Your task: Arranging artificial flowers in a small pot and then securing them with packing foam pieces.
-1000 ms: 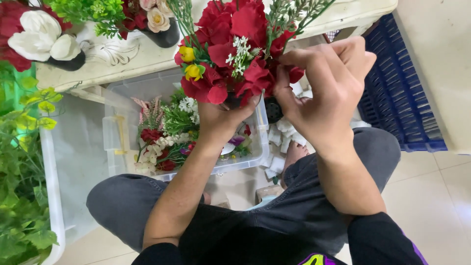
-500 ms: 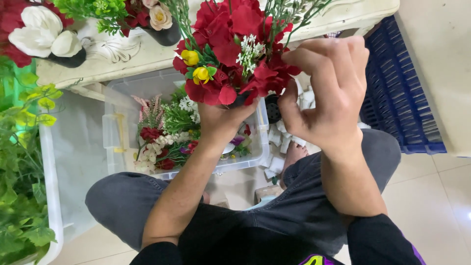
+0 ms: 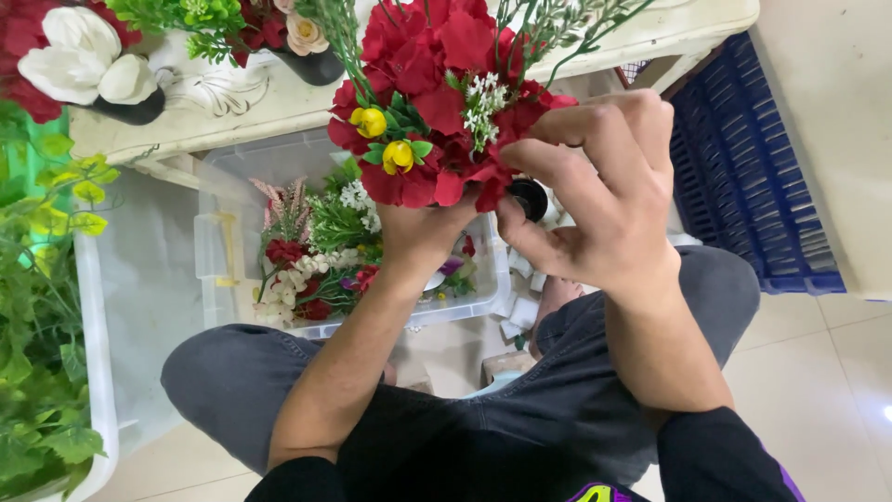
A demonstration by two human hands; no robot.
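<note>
Clear plastic formed the box point(image 3: 218, 279) on the floor between the person's knees, and it held a loose heap of artificial stems: small white blossoms, dark red blooms, feathery pink sprigs and green fronds. To its left stood a white tub point(image 3: 93, 372) crowded with leafy green foliage. On the pale table point(image 3: 279, 102) above sat 2 dark pots, one point(image 3: 130, 110) carrying large white petals, the other point(image 3: 321, 65) a cream rose among dark red flowers. A blue slatted crate point(image 3: 743, 177) leaned at the right, over cream floor tiles.

The bouquet point(image 3: 437, 102) was raised in front of the person, above the box and level with the table edge. Its cloth-like crimson petals were ruffled and matte, set off by 2 round yellow buds, a cluster of tiny white flowers and thin green stalks rising out of the top. The left hand point(image 3: 423, 237) came up from beneath, its grip closed around the base of the bunch, though the blooms hid its fingers. The right hand point(image 3: 604, 200) sat just beside the bouquet on its right, fingers curled tight and touching the outer red petals, thumb tucked under by a small black round piece point(image 3: 531, 198) at the foot of the arrangement. Whether that grip pinched a stem I could not tell. Dark grey trousers covered the crossed legs below.
</note>
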